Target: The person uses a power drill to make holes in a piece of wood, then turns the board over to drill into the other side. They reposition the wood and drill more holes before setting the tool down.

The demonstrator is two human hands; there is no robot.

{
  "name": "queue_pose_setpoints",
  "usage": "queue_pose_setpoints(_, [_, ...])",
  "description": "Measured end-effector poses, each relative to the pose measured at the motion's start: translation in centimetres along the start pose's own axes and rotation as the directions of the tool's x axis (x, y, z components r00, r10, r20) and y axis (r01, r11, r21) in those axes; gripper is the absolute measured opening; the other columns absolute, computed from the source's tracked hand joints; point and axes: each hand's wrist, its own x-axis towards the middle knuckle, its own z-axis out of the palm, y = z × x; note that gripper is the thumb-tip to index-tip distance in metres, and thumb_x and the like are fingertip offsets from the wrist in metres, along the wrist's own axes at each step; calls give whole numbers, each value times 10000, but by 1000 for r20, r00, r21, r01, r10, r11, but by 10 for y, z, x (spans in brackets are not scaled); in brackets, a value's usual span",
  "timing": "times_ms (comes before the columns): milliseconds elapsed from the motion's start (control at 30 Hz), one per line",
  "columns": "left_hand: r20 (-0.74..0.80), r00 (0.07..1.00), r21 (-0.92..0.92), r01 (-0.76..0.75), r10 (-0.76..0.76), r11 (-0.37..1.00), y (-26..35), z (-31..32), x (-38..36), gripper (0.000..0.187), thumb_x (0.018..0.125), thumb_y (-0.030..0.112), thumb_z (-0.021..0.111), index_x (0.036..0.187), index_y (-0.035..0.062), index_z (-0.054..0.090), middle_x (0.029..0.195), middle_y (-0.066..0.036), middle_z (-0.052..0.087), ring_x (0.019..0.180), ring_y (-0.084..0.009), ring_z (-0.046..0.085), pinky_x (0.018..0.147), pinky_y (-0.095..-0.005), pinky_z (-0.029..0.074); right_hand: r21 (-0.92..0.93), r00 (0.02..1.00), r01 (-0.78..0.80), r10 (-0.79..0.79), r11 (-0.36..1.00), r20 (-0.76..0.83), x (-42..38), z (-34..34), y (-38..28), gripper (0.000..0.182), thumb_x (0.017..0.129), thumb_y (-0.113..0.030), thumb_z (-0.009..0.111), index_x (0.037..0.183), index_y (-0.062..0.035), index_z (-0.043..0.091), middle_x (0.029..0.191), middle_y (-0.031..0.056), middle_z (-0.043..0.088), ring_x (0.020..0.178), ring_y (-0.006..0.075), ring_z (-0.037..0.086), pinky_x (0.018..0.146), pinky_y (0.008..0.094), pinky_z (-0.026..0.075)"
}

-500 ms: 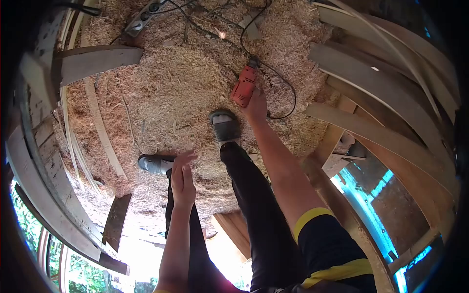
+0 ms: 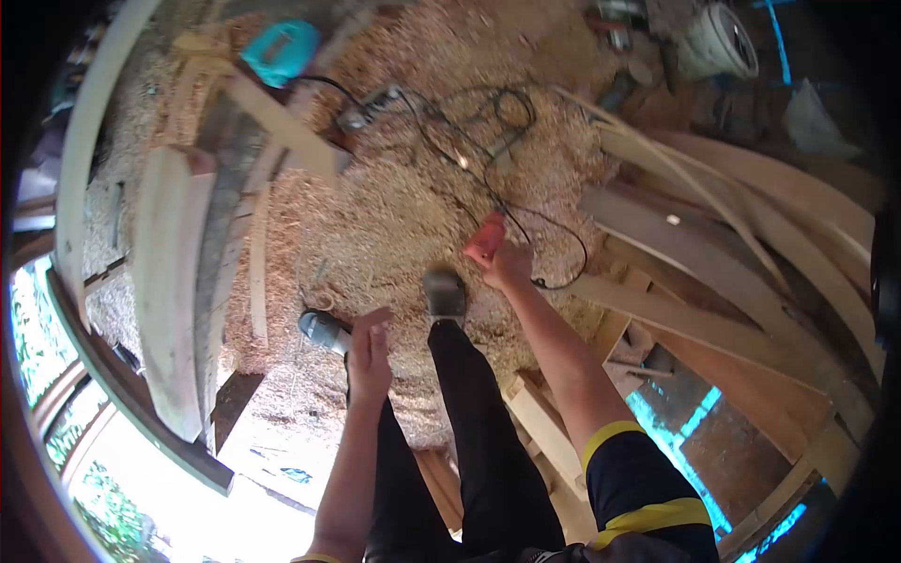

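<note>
My right hand [image 2: 510, 266] is closed round the near side of a red corded power tool [image 2: 485, 238], low over the shavings. Blur hides the tool's exact kind, and its far end points away from me. A black cord [image 2: 563, 235] loops on the ground to its right. My left hand [image 2: 371, 361] hangs in the air above my left leg, fingers stretched out and nothing in them. My sandalled feet stand on the shavings between the two hands.
Wood shavings [image 2: 375, 225] cover the ground. Curved planks [image 2: 694, 253] are piled at the right, and a thick timber [image 2: 169, 291] stands at the left. A power strip [image 2: 371, 108], a turquoise object [image 2: 282, 52] and a white bucket [image 2: 721, 42] lie farther off.
My view has tilted up and turned, bringing the bucket and turquoise object into sight. My right hand stays on the red tool; my left hand remains raised with its fingers out.
</note>
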Motion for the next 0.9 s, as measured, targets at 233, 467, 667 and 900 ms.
queue_pose_setpoints(233, [-70, 984, -27, -167, 165, 986, 62, -41, -71, 264, 1143, 162, 524, 1218, -14, 706, 1218, -173, 721, 1198, -313, 685, 1065, -393, 506, 204, 911, -63, -27, 977, 412, -52, -128, -10, 457, 854, -269, 756, 1246, -36, 720, 1082, 213, 784, 1076, 387, 764, 876, 503, 600])
queue_pose_setpoints(467, [-285, 951, -112, -159, 121, 981, 98, -127, -167, 284, 1142, 169, 515, 1221, 1, 730, 1197, -146, 742, 1182, -272, 697, 1049, -370, 517, 412, 969, 169, -228, 895, 99, -234, -292, -21, 490, 830, -318, 771, 1242, -60, 706, 1121, 234, 776, 1110, 430, 740, 970, 515, 590])
queue_pose_setpoints(667, [-547, 836, -308, -252, 47, 917, 180, -203, -262, 345, 1175, 239, 480, 1237, 20, 739, 1160, -98, 766, 1103, -195, 693, 1023, -346, 517, 685, 770, 616, -479, 389, -421, -421, -433, -73, 435, 839, -239, 785, 1224, -63, 686, 1112, 231, 769, 1076, 419, 751, 874, 458, 602])
queue_pose_setpoints(900, [-688, 726, -335, -341, 20, 878, 215, -243, -337, 389, 1183, 287, 468, 1255, 13, 734, 1180, -117, 770, 1165, -214, 694, 1046, -359, 517, 462, 733, 679, -492, 570, -470, -457, -495, -161, 335, 860, -278, 776, 1048, -2, 760, 936, 255, 768, 929, 431, 774, 779, 489, 588])
